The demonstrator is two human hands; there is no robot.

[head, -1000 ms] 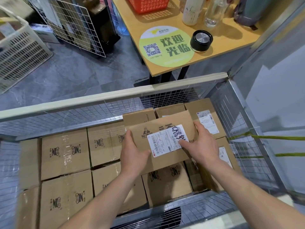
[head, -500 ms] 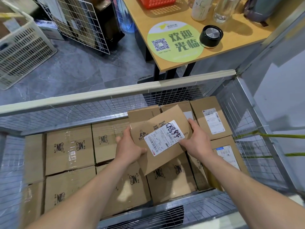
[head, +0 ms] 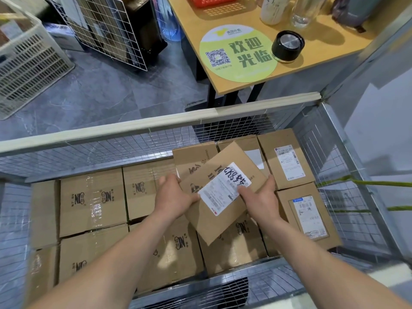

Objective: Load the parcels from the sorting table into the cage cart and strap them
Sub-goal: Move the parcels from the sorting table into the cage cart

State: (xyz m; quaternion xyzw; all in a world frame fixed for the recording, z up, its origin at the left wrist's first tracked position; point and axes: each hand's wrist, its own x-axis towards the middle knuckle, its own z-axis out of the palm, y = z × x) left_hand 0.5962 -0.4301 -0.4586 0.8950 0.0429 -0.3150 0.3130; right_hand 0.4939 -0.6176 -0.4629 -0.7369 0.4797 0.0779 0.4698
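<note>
Worn on the head, wide-angle, single view. Looks forward and steeply down over the near mesh wall of the cage cart [head: 156, 127] into its inside. Sits close: takes in both bare forearms running up from the lower edge to the left hand [head: 172, 197] and right hand [head: 259, 196], meeting on the parcel [head: 214, 221] near the frame's middle. Reaches beyond the cart's far rail to grey floor [head: 107, 97] at upper left and a wooden table [head: 330, 47] corner at upper right. Shows that far rail slanting up toward the right.
</note>
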